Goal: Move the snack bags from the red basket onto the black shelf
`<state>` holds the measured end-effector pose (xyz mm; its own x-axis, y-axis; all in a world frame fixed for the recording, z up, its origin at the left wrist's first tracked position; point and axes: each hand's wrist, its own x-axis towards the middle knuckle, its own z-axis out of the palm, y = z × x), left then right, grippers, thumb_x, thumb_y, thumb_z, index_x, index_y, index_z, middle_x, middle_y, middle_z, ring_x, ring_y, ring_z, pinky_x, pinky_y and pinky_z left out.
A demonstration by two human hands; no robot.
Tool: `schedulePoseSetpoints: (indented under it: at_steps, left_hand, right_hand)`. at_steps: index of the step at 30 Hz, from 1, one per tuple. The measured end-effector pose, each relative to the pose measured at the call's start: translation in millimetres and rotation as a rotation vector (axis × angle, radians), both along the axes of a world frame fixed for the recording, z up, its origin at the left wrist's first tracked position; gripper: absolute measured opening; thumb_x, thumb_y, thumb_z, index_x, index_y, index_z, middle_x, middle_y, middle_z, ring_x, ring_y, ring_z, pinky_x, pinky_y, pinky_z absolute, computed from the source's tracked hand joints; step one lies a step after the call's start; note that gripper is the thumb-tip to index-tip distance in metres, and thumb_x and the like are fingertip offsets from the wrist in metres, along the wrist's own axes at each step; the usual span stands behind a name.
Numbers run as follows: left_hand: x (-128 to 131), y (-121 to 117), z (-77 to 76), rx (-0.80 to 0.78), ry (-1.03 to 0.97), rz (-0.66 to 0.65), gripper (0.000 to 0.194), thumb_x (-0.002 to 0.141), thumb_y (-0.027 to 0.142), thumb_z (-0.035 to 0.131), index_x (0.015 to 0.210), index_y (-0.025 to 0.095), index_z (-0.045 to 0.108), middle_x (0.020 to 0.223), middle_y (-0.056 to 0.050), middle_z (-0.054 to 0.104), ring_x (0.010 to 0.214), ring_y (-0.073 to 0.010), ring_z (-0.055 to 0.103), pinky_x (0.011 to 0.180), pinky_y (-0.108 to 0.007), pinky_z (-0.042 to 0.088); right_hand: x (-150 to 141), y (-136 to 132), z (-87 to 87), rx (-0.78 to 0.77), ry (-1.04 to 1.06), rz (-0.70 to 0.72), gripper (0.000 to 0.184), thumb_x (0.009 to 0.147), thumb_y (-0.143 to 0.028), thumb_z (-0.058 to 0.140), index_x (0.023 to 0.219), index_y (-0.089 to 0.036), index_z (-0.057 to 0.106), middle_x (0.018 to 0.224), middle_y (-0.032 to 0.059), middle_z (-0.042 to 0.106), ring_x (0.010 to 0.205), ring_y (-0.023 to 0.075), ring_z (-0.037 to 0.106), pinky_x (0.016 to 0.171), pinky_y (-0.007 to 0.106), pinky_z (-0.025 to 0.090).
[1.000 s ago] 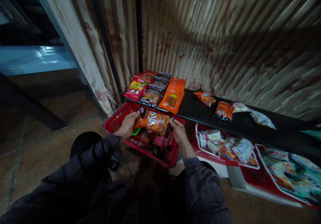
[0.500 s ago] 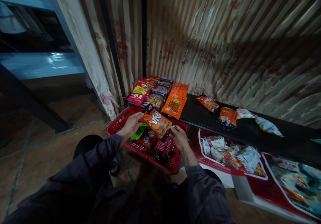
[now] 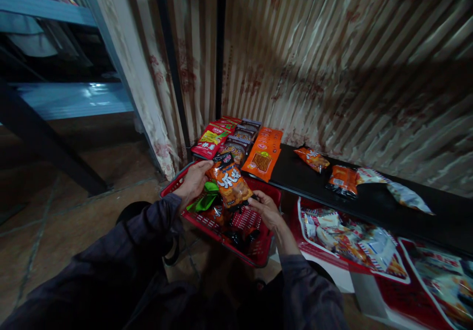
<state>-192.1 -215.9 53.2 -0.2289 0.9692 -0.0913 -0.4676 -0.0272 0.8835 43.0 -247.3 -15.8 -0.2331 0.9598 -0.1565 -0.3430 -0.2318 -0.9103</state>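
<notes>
Both my hands hold an orange snack packet [image 3: 231,184] with white lettering over a red plastic basket [image 3: 261,248]. My left hand [image 3: 194,180] grips its upper left end, fingers closed. My right hand [image 3: 268,209] pinches its lower right end. The packet is tilted, its top toward the shelf. Inside the basket lie a green packet [image 3: 205,199], more orange packets and dark ones. Just behind the basket, on a low black shelf [image 3: 295,170], stand rows of red packets [image 3: 211,140], dark packets [image 3: 240,138] and flat orange packets [image 3: 264,153].
Loose orange packets [image 3: 313,158] [image 3: 343,180] and a pale one [image 3: 406,194] lie further right on the shelf. White trays of mixed snacks [image 3: 351,239] sit below it. A striped curtain wall rises behind. A blue metal rack [image 3: 74,98] stands left, above tiled floor.
The orange packet has turned from lying across to standing more upright and has moved toward the shelf. My right hand has dropped to its lower end. The view has shifted slightly.
</notes>
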Motion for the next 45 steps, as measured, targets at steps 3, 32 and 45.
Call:
schedulePoseSetpoints:
  at_steps: [3, 32, 45]
  left_hand:
    - [0.4, 3.0, 6.4, 0.004, 0.031, 0.030, 0.026, 0.055, 0.027, 0.086, 0.067, 0.014, 0.068, 0.066, -0.001, 0.067, 0.061, -0.0135, 0.060, 0.062, -0.025, 0.047]
    - [50.2, -2.9, -22.5, -0.077, 0.237, -0.301, 0.042, 0.060, 0.048, 0.084, 0.087, 0.019, 0.070, 0.100, -0.006, 0.071, 0.090, -0.0177, 0.065, 0.077, -0.027, 0.049]
    - [45.7, -60.5, -62.4, -0.191, 0.093, -0.430, 0.033, 0.059, 0.028, 0.089, 0.083, 0.013, 0.074, 0.094, -0.008, 0.071, 0.086, -0.0190, 0.065, 0.073, -0.033, 0.060]
  right_hand:
    - [-1.4, -2.3, -0.8, 0.008, -0.043, 0.120, 0.036, 0.053, -0.034, 0.091, 0.078, -0.017, 0.071, 0.072, -0.0017, 0.071, 0.060, 0.0098, 0.064, 0.061, 0.020, 0.055]
    - [-10.7, 0.9, 4.2, -0.025, 0.160, -0.148, 0.057, 0.052, -0.044, 0.090, 0.100, -0.023, 0.068, 0.087, 0.0018, 0.077, 0.081, 0.0225, 0.074, 0.077, 0.036, 0.060]
    - [-12.1, 10.9, -3.0, -0.078, 0.197, -0.304, 0.042, 0.055, -0.039, 0.090, 0.087, -0.021, 0.069, 0.086, 0.0013, 0.077, 0.074, 0.0183, 0.072, 0.071, 0.030, 0.060]
